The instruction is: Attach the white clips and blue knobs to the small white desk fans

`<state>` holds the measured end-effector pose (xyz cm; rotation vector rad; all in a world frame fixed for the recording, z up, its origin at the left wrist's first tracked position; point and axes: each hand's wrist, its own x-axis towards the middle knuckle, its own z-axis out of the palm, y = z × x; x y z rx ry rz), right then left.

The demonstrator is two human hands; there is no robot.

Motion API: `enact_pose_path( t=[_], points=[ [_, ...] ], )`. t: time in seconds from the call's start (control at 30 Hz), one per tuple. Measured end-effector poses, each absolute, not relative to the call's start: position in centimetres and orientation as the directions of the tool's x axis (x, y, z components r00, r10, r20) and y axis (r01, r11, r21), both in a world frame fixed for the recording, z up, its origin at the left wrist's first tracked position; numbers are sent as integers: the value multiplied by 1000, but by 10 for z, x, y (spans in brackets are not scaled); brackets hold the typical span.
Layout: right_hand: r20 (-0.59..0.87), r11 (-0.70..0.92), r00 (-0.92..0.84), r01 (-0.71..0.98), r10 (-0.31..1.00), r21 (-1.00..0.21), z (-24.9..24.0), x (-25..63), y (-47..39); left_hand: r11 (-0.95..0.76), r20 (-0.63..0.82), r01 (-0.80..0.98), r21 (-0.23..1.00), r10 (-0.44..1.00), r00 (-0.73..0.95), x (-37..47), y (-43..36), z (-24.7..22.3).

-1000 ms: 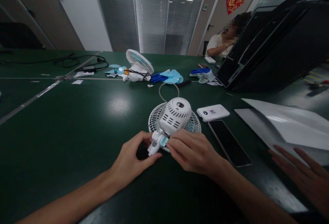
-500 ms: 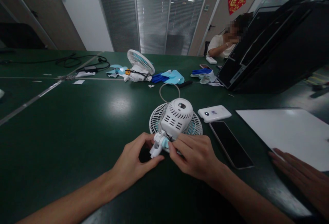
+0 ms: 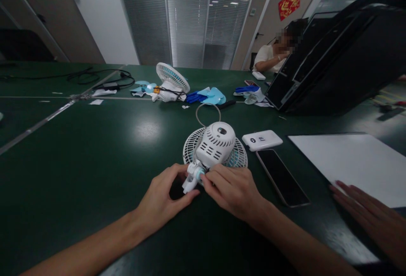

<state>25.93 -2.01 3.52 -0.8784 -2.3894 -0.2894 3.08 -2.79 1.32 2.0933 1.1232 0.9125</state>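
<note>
- Working on the neck joint of a small white fan (image 3: 215, 147), lying grille-down on the dark green surface (image 3: 95, 149), near the middle and close to the body.
- Left hand (image 3: 161, 198) curled around the white bracket (image 3: 191, 179) at the fan's near end, thumb and fingers pinching it from the left side.
- Right hand (image 3: 233, 189) closed in a fingertip pinch on the pale blue knob (image 3: 200, 175) at the same joint, touching the bracket.
- Judged step: turning or seating that knob at the hinge; calls next for a steady counter-hold on the bracket and a small twist of the fingertips.
- Motor housing facing up, grille facing down onto the surface; long axis from bracket at the near left to housing farther off and slightly right.
- Just right of the fan: white power bank (image 3: 262, 140), black phone (image 3: 282, 176).
- Another person's hand (image 3: 368, 214) flat beside a white sheet (image 3: 352, 162) at the near right.
</note>
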Motion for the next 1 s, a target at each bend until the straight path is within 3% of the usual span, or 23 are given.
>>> enact_pose_path(
  t=[0.13, 0.43, 0.73, 0.9, 1.0],
  points=[
    [567, 732, -602, 681, 562, -3, 35, 258, -21, -463, 279, 478, 746, 870, 407, 32, -28, 14],
    [483, 828, -735, 560, 476, 37, 45, 277, -13, -434, 270, 480, 762, 887, 374, 31, -27, 16],
    [582, 773, -629, 634, 515, 1, 35, 261, -19, -433, 263, 503, 748, 889, 375, 33, -27, 13],
    [622, 811, -630, 585, 465, -13, 29, 265, -16, -536, 228, 575, 619, 822, 521, 37, -12, 27],
    [588, 854, -679, 518, 440, -41, 23, 266, -13, -527, 259, 557, 642, 833, 489, 33, 5, 31]
  ],
)
